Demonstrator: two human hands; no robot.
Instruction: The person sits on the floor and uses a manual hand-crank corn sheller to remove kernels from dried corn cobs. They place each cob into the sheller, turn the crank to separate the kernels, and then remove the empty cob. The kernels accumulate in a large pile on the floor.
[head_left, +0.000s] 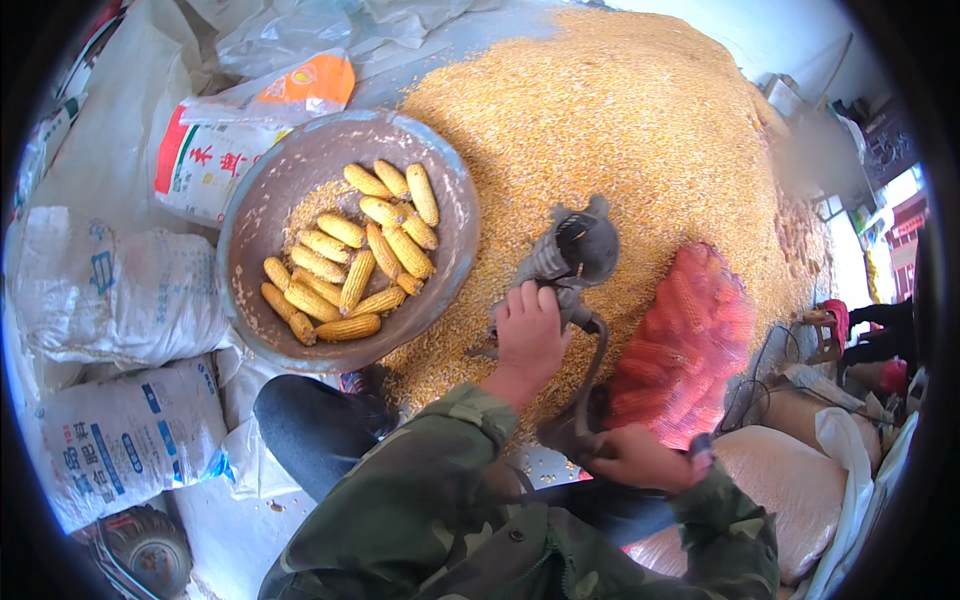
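Observation:
A hand-cranked metal corn sheller (546, 259) stands before me at the edge of a heap of loose corn kernels (600, 127). My left hand (529, 337) lies on its near side, fingers together and curled over the metal; whatever is under the palm is hidden. With my right hand (637, 459) I grip the lower end of the curved crank handle (594, 367). To the left, a wide worn basin (251, 300) tilts slightly and holds several yellow corn cobs (358, 279) plus some loose kernels (319, 206).
A red mesh sack of cobs (682, 337) leans just right of the crank. Printed woven sacks (127, 427) line the left side, above a rubber-tyred wheel (150, 551). A full sack (780, 480) stands at lower right. Beyond it are cables (757, 375) and a person's dark-clothed leg (885, 330).

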